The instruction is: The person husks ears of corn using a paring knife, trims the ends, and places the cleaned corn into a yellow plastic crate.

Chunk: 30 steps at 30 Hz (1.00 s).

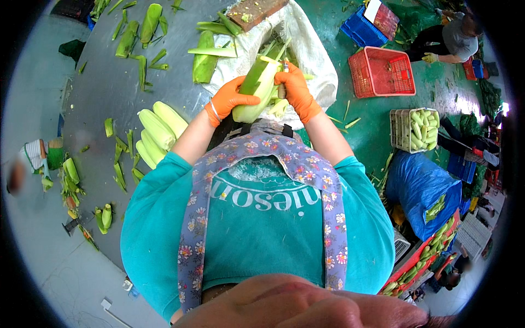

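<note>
My left hand point(230, 101), in an orange glove, grips a corn ear point(256, 92) that is partly covered by green husk, tilted over a white woven sack point(324, 78). In my right hand point(298, 90), also gloved in orange, is a small tool with a wooden handle point(282, 91) and a metal collar, apparently a knife. Its blade cannot be made out clearly against the ear. Loose husk strips point(279, 107) lie in the sack below. Several peeled pale corn ears point(158, 127) rest on the metal table point(98, 135) beside my left forearm.
Unpeeled ears point(151, 22) and husk scraps point(119, 176) are scattered over the table. A brown block point(256, 14) sits on the sack's far edge. On the green floor at right stand a red crate point(357, 78), a filled corn crate point(400, 131) and a blue bag point(414, 184). Other people work nearby.
</note>
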Each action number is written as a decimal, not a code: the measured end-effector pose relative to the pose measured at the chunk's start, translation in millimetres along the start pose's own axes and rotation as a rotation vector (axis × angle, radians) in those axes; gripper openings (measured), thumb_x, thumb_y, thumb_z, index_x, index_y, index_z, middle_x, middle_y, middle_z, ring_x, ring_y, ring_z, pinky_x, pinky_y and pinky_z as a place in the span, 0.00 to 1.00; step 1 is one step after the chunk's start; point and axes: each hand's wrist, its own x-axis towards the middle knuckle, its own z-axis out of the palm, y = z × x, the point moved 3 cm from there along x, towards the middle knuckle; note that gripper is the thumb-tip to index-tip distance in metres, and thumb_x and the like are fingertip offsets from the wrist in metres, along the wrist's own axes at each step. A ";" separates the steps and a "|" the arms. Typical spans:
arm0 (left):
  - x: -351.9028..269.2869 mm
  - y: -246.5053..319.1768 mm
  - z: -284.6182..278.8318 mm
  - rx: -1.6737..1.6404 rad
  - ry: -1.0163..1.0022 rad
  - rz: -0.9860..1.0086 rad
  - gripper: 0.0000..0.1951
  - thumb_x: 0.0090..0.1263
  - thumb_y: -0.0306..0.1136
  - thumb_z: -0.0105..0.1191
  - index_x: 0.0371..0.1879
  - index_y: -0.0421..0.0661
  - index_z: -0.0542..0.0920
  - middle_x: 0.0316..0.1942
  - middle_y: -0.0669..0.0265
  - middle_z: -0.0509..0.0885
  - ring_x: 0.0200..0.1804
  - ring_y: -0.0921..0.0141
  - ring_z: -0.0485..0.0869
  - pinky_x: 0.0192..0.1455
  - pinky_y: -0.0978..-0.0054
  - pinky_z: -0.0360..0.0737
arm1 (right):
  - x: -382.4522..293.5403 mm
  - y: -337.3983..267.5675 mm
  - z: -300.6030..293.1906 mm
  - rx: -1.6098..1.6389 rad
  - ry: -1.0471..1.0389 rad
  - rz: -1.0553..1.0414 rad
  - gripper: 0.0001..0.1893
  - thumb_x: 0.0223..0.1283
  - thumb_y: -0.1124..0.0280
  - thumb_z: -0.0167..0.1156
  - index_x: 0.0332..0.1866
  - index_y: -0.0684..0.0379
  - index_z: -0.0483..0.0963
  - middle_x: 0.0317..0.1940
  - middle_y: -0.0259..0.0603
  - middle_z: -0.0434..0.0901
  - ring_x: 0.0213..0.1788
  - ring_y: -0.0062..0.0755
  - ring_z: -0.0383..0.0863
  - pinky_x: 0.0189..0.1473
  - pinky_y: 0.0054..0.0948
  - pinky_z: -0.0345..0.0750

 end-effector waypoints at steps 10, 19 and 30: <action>23.1 -15.8 -16.0 0.145 0.315 0.070 0.28 0.67 0.40 0.63 0.63 0.39 0.75 0.54 0.62 0.82 0.55 0.70 0.81 0.60 0.71 0.76 | -13.5 -0.8 0.9 -0.084 0.228 -0.077 0.12 0.42 0.80 0.60 0.36 0.60 0.76 0.28 0.32 0.78 0.29 0.26 0.76 0.34 0.27 0.73; 37.3 7.8 5.6 0.367 0.393 0.202 0.26 0.61 0.46 0.70 0.52 0.40 0.82 0.47 0.64 0.86 0.48 0.73 0.83 0.53 0.75 0.78 | -6.7 1.9 -6.3 -0.330 0.163 -0.188 0.11 0.46 0.76 0.61 0.38 0.60 0.76 0.29 0.37 0.80 0.32 0.29 0.78 0.34 0.31 0.75; 39.3 -11.6 -78.0 -0.304 0.769 0.355 0.25 0.67 0.49 0.63 0.54 0.42 0.80 0.48 0.61 0.84 0.51 0.66 0.82 0.57 0.63 0.77 | -8.8 2.5 -107.2 -0.231 0.260 -0.530 0.14 0.43 0.82 0.54 0.40 0.60 0.73 0.38 0.44 0.80 0.44 0.38 0.82 0.48 0.35 0.81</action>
